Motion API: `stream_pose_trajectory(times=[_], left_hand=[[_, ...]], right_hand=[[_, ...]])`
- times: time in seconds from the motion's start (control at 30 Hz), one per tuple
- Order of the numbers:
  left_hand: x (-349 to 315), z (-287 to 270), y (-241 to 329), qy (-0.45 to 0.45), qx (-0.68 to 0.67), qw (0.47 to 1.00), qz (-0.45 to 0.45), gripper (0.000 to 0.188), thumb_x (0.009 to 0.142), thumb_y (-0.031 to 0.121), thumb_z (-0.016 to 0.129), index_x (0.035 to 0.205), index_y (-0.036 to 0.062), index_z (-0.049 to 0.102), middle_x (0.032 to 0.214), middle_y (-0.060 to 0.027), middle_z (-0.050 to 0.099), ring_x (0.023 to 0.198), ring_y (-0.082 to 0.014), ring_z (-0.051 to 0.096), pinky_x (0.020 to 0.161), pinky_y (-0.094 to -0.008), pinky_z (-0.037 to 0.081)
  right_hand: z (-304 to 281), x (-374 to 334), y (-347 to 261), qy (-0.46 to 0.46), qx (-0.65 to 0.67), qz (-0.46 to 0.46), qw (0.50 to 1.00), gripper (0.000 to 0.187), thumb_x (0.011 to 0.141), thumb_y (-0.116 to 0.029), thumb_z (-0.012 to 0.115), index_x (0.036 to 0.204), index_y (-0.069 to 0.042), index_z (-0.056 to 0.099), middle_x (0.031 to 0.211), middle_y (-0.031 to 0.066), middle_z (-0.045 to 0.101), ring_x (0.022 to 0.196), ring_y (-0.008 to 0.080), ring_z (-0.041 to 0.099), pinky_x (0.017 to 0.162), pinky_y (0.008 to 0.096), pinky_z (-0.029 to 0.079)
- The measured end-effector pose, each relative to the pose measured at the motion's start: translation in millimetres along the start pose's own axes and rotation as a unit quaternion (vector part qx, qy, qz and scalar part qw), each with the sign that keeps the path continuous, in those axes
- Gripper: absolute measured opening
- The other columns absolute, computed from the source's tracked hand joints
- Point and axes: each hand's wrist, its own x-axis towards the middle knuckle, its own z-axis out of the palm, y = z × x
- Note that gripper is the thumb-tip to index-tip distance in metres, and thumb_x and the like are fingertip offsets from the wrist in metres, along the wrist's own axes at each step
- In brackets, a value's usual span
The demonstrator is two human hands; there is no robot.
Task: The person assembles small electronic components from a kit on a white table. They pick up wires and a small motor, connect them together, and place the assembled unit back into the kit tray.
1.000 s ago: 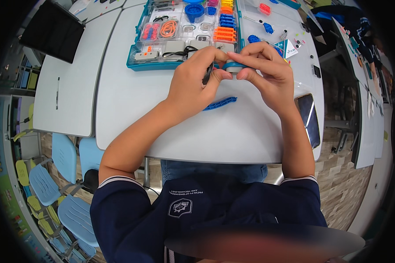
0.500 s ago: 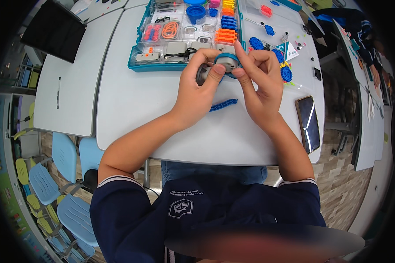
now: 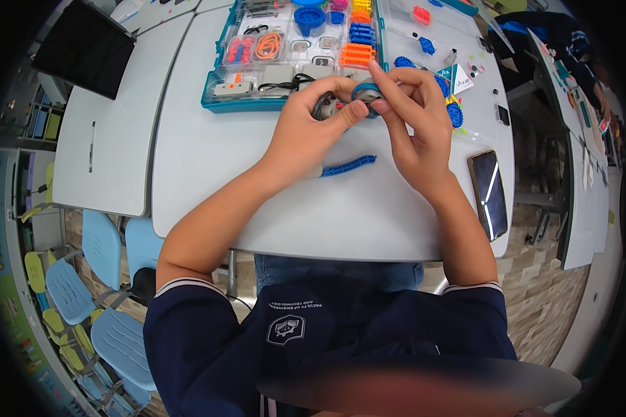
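Between my hands, above the near edge of the parts case, is a small build with a teal-ringed grey wheel point(image 3: 366, 90) and a dark-rimmed round piece point(image 3: 324, 106). My left hand point(image 3: 306, 128) is closed around the dark-rimmed side, its thumb pointing toward the teal ring. On the other side, my right hand point(image 3: 417, 115) pinches the teal-ringed wheel with thumb and fingers. A bit of red shows between the two round pieces; the fingers hide the rest. Below them on the table lies a slim blue beam point(image 3: 349, 166), its left end near my left wrist.
The teal-edged parts case point(image 3: 243, 106) holds orange and blue pieces, cables and a blue cup point(image 3: 309, 21). Blue gears point(image 3: 454, 115) and small parts lie to its right. A phone point(image 3: 489, 196) rests at the right table edge. A dark monitor point(image 3: 85, 48) stands far left.
The teal-ringed wheel has turned, so its grey face shows less and its rim more. My left forearm has shifted slightly left, uncovering more of the blue beam.
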Motion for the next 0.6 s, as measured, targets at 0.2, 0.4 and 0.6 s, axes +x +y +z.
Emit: stream_pose_trajectory(times=[0.2, 0.4, 0.6], left_hand=[[4.2, -6.2, 8.6, 0.034, 0.194, 0.964, 0.178, 0.03, 0.078, 0.015, 0.075, 0.104, 0.0028, 0.065, 0.09, -0.0057, 0.066, 0.082, -0.0138, 0.06, 0.071, -0.0288, 0.048], [2.2, -8.4, 11.4, 0.038, 0.195, 0.968, 0.156, 0.021, 0.078, 0.006, 0.072, 0.097, 0.0025, 0.065, 0.09, -0.0051, 0.066, 0.08, -0.0134, 0.06, 0.071, -0.0277, 0.049], [0.5, -5.1, 5.2, 0.032, -0.076, 0.996, -0.017, 0.02, 0.085, 0.011, 0.07, 0.102, 0.0046, 0.062, 0.081, 0.0003, 0.059, 0.069, -0.0057, 0.051, 0.058, -0.0219, 0.041]], right_hand=[[-8.5, 2.2, 2.6, -0.074, 0.029, 0.02, 0.997, 0.051, 0.078, 0.015, 0.058, 0.124, -0.006, 0.061, 0.1, 0.0101, 0.052, 0.071, 0.015, 0.052, 0.069, 0.0266, 0.049], [-5.7, 1.3, 3.4, -0.057, 0.045, 0.04, 0.997, 0.045, 0.081, 0.006, 0.064, 0.124, -0.006, 0.062, 0.098, 0.0093, 0.055, 0.072, 0.0137, 0.054, 0.066, 0.026, 0.049], [4.1, -2.5, -0.4, -0.005, 0.021, 0.026, 0.999, 0.042, 0.083, -0.003, 0.069, 0.124, -0.004, 0.061, 0.1, 0.009, 0.055, 0.076, 0.0131, 0.056, 0.062, 0.0245, 0.049]])
